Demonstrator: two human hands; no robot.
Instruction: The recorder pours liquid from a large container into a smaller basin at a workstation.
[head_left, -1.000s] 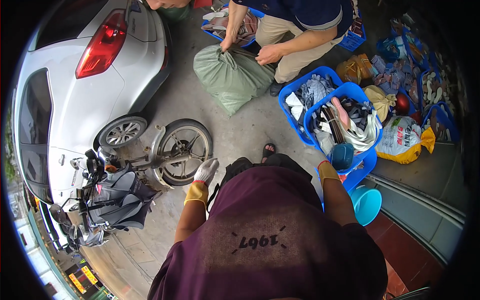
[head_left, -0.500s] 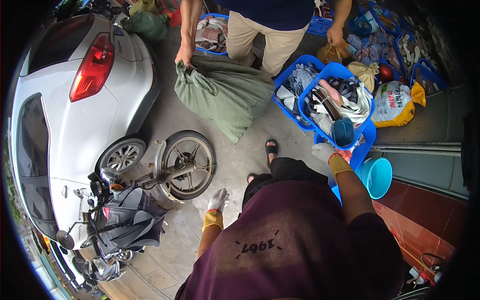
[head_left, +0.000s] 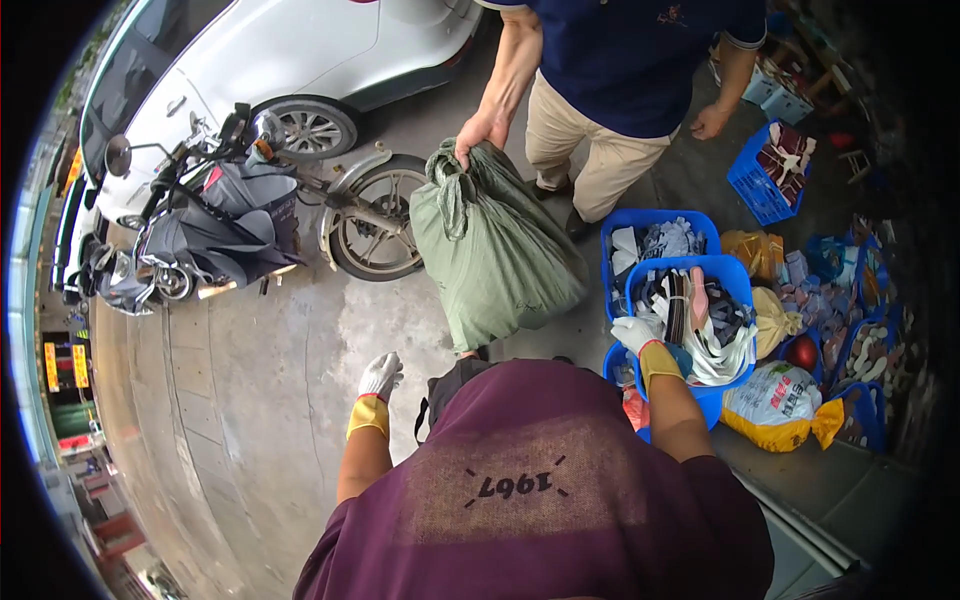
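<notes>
My left hand [head_left: 379, 377], in a white glove with a yellow cuff, hangs over the pavement, holding nothing, its fingers loosely bent and apart. My right hand [head_left: 635, 333], gloved alike, is closed over the left rim of a blue plastic basket [head_left: 747, 292]. Strips of white, dark and pink material [head_left: 700, 312] fill this basket, which overlaps another blue basket [head_left: 608, 240] of grey pieces. Ahead of me, a person in a dark shirt [head_left: 625, 70] grips a full green sack [head_left: 500, 255] by its gathered neck; that person's other hand [head_left: 710, 122] is bare and away from the baskets.
A motorbike [head_left: 385, 222] stands at the left beside a white car [head_left: 300, 50]. Right of the baskets lie a white-and-yellow sack [head_left: 775, 400], a cream bag [head_left: 772, 318] and piles of shoe parts [head_left: 868, 350]. Another blue crate [head_left: 768, 190] sits farther back.
My view has turned leftward. The green sack now hangs nearer my front, the person's far hand has left the golden bag, and my right hand has come up to the upper basket's rim.
</notes>
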